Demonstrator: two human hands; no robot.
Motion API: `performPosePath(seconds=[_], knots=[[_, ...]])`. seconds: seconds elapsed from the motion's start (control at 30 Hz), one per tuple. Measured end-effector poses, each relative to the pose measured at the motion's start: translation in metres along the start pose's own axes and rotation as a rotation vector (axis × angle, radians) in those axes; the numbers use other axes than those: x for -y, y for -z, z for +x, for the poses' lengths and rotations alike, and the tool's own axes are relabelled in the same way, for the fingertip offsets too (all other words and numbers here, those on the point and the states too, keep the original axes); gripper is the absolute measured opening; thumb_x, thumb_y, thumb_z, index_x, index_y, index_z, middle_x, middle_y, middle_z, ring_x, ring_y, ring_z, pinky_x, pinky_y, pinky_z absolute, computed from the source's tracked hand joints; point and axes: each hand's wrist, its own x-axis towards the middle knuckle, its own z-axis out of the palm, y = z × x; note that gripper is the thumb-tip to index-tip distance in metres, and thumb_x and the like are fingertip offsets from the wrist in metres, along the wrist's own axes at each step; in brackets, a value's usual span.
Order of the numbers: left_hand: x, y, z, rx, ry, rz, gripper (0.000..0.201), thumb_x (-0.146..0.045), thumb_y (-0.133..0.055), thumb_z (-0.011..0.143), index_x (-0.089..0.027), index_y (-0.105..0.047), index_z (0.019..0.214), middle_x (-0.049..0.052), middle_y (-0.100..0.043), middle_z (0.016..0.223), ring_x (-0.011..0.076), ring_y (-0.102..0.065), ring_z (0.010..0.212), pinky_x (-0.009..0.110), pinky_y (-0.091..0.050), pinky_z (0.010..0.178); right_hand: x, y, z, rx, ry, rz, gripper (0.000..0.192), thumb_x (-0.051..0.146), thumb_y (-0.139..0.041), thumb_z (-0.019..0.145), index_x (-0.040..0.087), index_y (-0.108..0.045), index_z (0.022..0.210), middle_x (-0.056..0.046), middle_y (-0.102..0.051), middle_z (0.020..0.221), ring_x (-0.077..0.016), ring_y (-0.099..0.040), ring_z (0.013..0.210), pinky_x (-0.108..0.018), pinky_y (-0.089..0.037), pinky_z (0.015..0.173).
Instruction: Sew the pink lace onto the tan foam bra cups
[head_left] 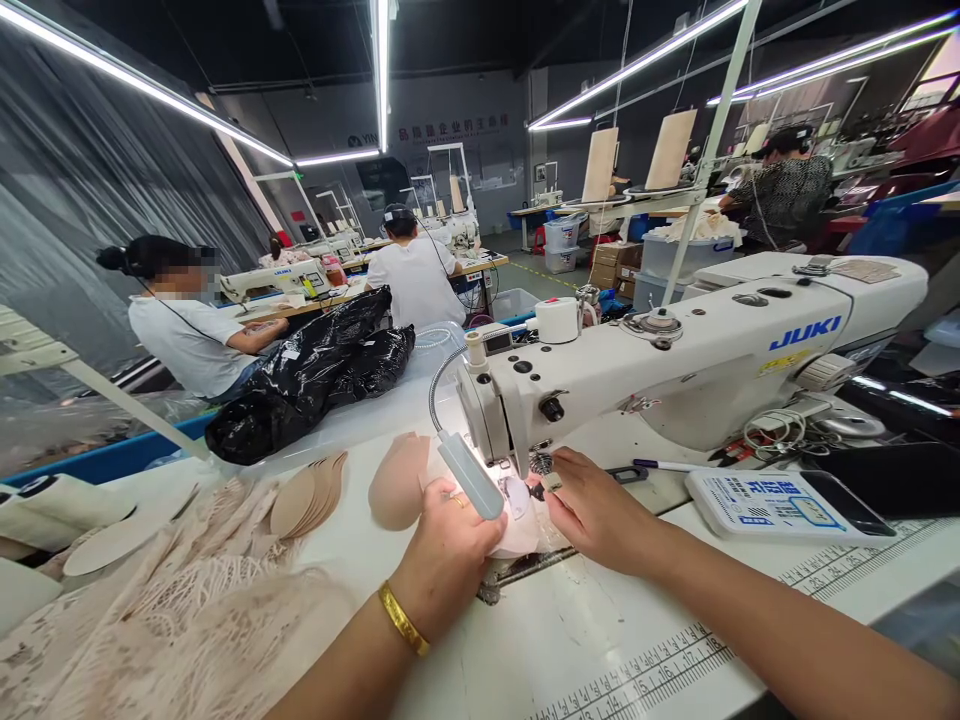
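A white JUKI sewing machine [675, 350] stands on the table, its needle area lit by a small grey lamp [471, 475]. Under the needle lies thin pale pink fabric [529, 532], joining or overlapping a rounded beige cup-shaped piece [397, 482] to the left; I cannot tell which. My left hand [454, 535], with a gold bracelet at the wrist, is closed on the fabric, partly behind the lamp. My right hand [596, 505] has its fingers bent close beside the presser foot, thumb near the fabric. What its fingertips grip is hidden.
Beige lace [225, 600] and stacked cup pieces [309, 495] lie at left, near thread cones [75, 500]. A black plastic bag [315, 370] sits behind. A phone-sized white box [772, 503], pen [671, 466] and cables are at right. Co-workers [416, 265] sit beyond.
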Motion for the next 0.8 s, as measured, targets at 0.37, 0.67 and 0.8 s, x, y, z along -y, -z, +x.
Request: performPosePath(seconds=[0.37,0.67,0.8], knots=[[0.002,0.001,0.0,-0.034,-0.015,0.008,0.043,0.002,-0.049,0.073,-0.021,-0.064,0.105,0.004,-0.074,0.089,0.0263,-0.066,0.09,0.052,-0.037,0.093,-0.003,-0.004,-0.004,-0.013,0.07,-0.074,0.023,0.007,-0.042,0.094,0.019,-0.059,0.085,-0.007,-0.055,0.082,-0.0247,-0.048,0.082,-0.04,-0.047,0.078],[-0.038,0.003,-0.012,-0.013,0.002,-0.085,0.026,-0.005,-0.05,0.09,-0.023,-0.066,0.1,0.001,-0.07,0.091,0.0194,-0.062,0.076,0.046,-0.035,0.085,0.003,0.004,-0.011,0.246,0.192,0.015,0.025,0.002,-0.05,0.088,0.02,-0.067,0.086,-0.004,-0.064,0.09,-0.019,-0.049,0.08,-0.032,-0.041,0.074],[-0.033,0.005,-0.009,-0.013,-0.006,-0.045,0.026,-0.004,-0.045,0.092,-0.022,-0.064,0.095,0.0,-0.07,0.087,0.0176,-0.059,0.07,0.047,-0.034,0.085,0.004,0.002,-0.011,0.246,0.164,0.022,0.027,0.002,-0.049,0.088,0.02,-0.069,0.091,-0.004,-0.064,0.091,-0.0201,-0.05,0.083,-0.033,-0.041,0.076]])
